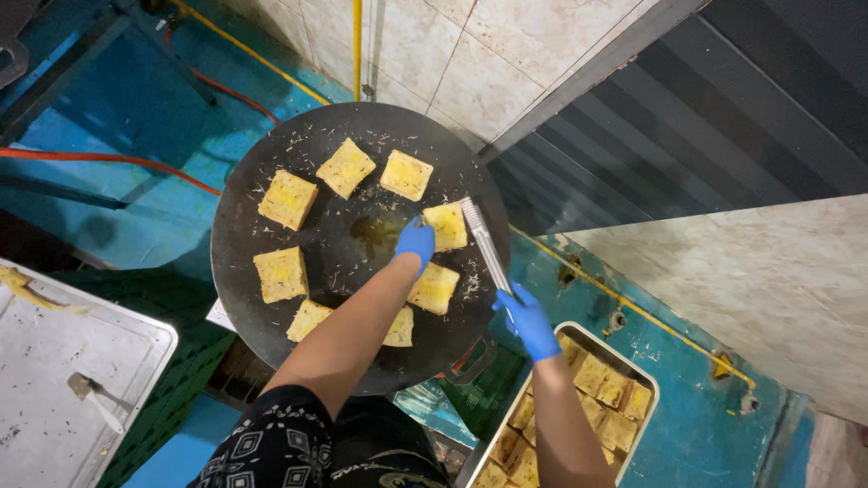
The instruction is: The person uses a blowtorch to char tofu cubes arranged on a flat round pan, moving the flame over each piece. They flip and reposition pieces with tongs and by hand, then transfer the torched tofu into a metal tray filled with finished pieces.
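A steel tray [54, 380] lies at eight o'clock, lower left, with a small scraper [90, 396] resting on it and a yellowish scrap [23, 285] at its upper edge. A red hose [108, 161] runs across the blue floor [117, 108] at ten o'clock. A yellow pipe [356, 45] stands upright at twelve o'clock against the tiled wall [470, 63]. A dark ribbed panel [687, 126] fills two o'clock. A second yellow pipe [669, 330] runs diagonally at four o'clock, below a marbled slab [768, 280]. A green crate [163, 361] sits beside the steel tray.
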Demonstrator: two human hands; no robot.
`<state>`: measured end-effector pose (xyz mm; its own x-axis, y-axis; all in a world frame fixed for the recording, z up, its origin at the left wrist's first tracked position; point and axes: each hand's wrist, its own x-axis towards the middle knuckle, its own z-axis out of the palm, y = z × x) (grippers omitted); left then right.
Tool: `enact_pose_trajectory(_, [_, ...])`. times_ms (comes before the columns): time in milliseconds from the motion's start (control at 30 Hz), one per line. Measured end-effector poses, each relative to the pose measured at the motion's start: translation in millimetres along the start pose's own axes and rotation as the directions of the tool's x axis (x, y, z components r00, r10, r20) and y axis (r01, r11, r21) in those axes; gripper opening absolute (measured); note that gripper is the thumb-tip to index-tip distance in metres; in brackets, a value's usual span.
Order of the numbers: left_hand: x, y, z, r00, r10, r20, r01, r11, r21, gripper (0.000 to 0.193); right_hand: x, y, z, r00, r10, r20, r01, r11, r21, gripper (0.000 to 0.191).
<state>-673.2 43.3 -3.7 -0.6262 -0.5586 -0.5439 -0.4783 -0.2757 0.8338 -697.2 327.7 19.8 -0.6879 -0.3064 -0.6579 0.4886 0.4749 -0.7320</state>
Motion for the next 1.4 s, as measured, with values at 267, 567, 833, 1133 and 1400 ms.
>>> enact_pose_trajectory(267, [2, 0, -11, 0.991, 0.021, 0.135, -0.009, 0.996, -0.091, 0.054, 0, -31, -6, 0.998, -0.028, 0.059, 0.031, 0.998, -0.045, 0.052])
enact_pose_trajectory(567, [18, 0, -56, 0.962, 0.269, -0.045, -0.270, 0.963, -0.003, 0.066, 69, -112, -29, 0.969, -0.011, 0.247, 0.104, 0.925, -0.366, 0.029])
enact_pose_trajectory(833, [60, 20, -77, 0.994, 0.107, -0.018, -0.100, 0.972, 0.215, 0.085, 118, -198, -7, 0.941, 0.118, 0.317, 0.081, 0.832, -0.549, 0.035])
enact_pose_trajectory(1133, [77, 28, -81, 0.995, 0.100, 0.005, -0.099, 0.987, 0.127, 0.078, 145, -173, 15, 0.942, -0.048, 0.333, 0.197, 0.882, -0.428, 0.044])
enact_pose_trajectory(1400, [81, 29, -83, 0.992, 0.126, 0.021, -0.120, 0.978, -0.172, 0.058, 90, -197, 0, 0.724, -0.582, 0.370, 0.569, 0.200, -0.798, 0.058])
